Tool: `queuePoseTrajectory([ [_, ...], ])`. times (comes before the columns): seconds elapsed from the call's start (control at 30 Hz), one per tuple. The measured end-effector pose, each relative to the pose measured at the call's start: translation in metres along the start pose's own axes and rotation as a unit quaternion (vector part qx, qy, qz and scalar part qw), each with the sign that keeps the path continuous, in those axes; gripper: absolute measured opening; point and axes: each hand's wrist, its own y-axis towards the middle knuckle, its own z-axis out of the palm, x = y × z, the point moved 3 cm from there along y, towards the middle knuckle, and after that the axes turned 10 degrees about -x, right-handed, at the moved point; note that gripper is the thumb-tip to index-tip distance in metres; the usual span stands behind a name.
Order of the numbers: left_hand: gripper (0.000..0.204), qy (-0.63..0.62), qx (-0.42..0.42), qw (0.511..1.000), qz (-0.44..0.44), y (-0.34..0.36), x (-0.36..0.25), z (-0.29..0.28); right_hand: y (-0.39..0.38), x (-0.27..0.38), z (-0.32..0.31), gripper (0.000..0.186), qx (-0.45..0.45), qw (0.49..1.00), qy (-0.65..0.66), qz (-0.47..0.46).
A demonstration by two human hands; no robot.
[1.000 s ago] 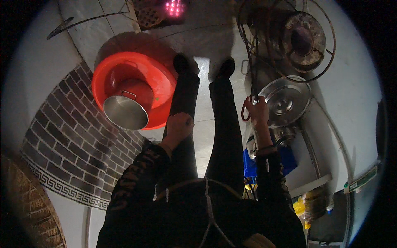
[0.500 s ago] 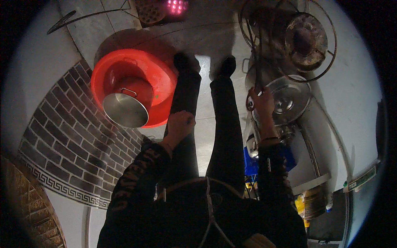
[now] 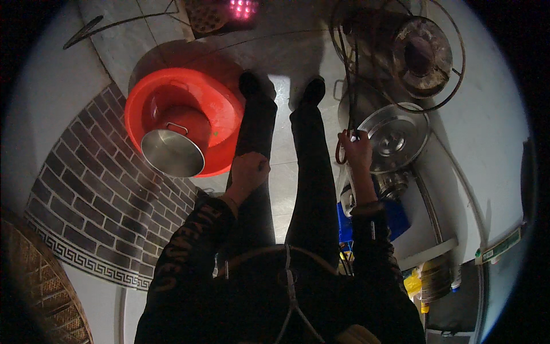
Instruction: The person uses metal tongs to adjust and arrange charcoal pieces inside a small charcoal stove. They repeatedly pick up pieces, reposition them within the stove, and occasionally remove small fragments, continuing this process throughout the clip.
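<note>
Flanking the hands [image 3: 250, 173]: pot [image 3: 173, 153] in red basin [image 3: 222, 112]; metal lid [image 3: 395, 140], rusty cylinder [image 3: 407, 41].

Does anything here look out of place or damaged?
A small green speck stands out against the red basin, right of the metal pot. At upper right, the round burner looks stained, perhaps rusty. I see no clear spill.

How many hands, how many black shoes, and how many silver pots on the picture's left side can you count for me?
Hands, the left hand and the right hand: 2
Black shoes, the left shoe and the right shoe: 2
Silver pot on the left side: 1
Total: 5
</note>
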Motion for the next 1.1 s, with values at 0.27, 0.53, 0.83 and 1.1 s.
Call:
queuePoseTrajectory([
  [0.27, 0.005, 0.009, 0.021, 1.0, -0.011, 0.006, 0.002, -0.005, -0.008, 0.017, 0.03, 0.065, -0.019, 0.997, -0.072, 0.02],
  [0.53, 0.005, 0.012, 0.025, 1.0, -0.013, 0.013, 0.011, -0.016, 0.025, 0.061, 0.066, 0.074, -0.028, 0.996, -0.073, 0.051],
  [0.83, 0.006, 0.004, 0.026, 1.0, -0.012, 0.017, 0.006, -0.017, 0.024, 0.004, -0.021, 0.062, -0.011, 0.986, -0.162, -0.043],
  [1.1, 0.005, -0.002, 0.032, 0.999, -0.039, 0.016, -0.002, -0.013, 0.014, -0.002, -0.015, 0.063, -0.001, 0.998, -0.055, -0.026],
])
